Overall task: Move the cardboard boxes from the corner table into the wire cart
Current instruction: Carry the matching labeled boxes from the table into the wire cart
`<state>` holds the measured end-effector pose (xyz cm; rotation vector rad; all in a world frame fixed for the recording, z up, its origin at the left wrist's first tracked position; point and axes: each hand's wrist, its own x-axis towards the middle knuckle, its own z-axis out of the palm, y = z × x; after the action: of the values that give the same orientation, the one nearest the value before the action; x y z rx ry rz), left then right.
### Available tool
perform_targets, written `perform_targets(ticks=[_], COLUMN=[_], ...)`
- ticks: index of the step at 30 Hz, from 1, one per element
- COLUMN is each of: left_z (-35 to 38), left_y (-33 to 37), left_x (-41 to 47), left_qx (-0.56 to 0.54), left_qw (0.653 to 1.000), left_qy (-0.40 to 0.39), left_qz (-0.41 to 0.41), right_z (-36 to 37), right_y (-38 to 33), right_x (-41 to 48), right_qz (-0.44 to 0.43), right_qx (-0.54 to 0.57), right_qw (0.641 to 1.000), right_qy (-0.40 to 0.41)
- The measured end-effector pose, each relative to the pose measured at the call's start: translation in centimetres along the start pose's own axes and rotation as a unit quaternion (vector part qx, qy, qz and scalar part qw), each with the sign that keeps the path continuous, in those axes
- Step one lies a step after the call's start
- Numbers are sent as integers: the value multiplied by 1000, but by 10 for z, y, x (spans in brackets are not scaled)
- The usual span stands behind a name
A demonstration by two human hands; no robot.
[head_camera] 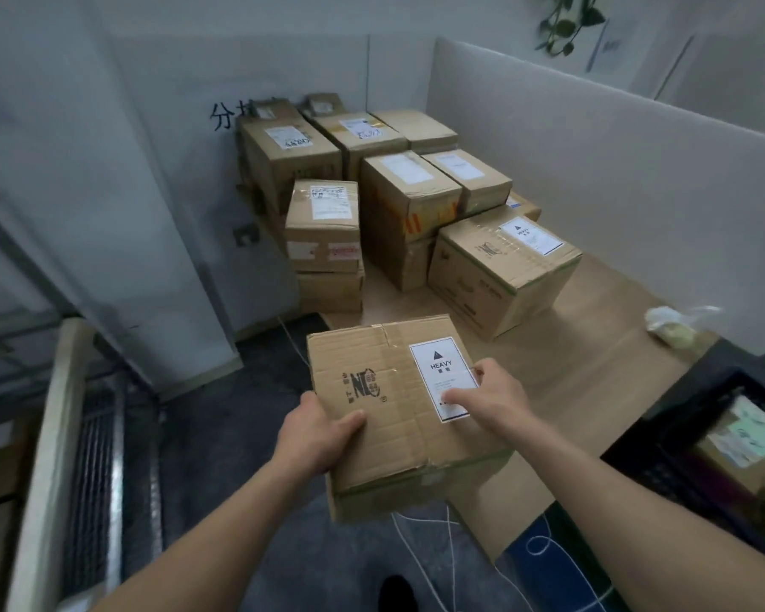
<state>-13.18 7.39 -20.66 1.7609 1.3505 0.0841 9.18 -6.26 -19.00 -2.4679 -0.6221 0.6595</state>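
Cardboard, creased and taped: the box [385, 390] with a white HEAVY label [442, 377] sat at the near left corner of the table [592, 355], with much of it hanging past the edge. Both hands clamped it. The left hand [316, 435] gripped its near left edge, with the thumb flat across the top and the fingers curled down the side. The right hand [491, 399] held the right edge, its thumb pressing on the label and its fingers bent over the rim. Whether the box still rested on the tabletop or was already lifted, I could not tell. Farther back, the other boxes [500, 267] stood stacked in the corner. The wire cart [93, 457] stood to the left, well apart from the held box.
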Motion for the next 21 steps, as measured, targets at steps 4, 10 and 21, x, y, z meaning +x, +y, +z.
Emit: perform_targets(ticks=[4,10,21], left_z=[-40,-103,-178], left_y=[-24,-62,-124], left_x=[-1,-8,-52], left_qx=[16,-44,-138], left_qw=[998,986,919], left_qy=[45,124,289], left_qz=[-29,-105,-229], right_z=[30,74,152], right_y=[-33,-108,-231], right_x=[1,12,-3], right_qz=[-32,-136,-344], right_qx=[12,-29,-48], right_qw=[999,987,905], right_qy=[-8,-77,-245])
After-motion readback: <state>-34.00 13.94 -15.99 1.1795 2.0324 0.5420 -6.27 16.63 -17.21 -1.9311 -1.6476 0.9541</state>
